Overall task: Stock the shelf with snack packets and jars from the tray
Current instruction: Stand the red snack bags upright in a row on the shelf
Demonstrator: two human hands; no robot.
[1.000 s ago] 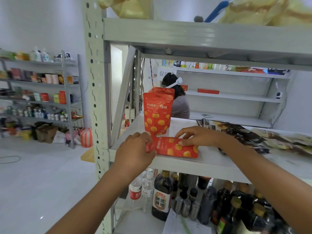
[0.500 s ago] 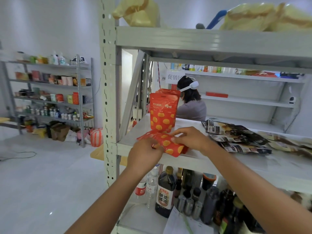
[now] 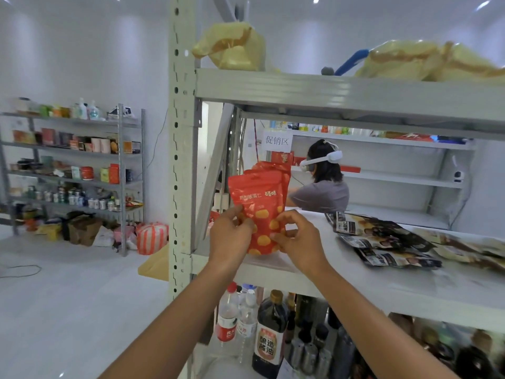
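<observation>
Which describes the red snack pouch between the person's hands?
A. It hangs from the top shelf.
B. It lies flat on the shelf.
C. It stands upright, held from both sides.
C: the red snack pouch is upright on the shelf, with the left hand and right hand gripping its lower sides.

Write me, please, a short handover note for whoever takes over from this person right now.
Left hand: grips the left edge of the red snack packet.
Right hand: pinches its right edge.
The packet is upright at the front left of the middle shelf, in front of other upright red packets. Dark packets lie flat further right.
Done: several packets are shelved.
Left: release this one once it stands steady. The tray and jars are out of view, so I cannot tell what remains.
</observation>
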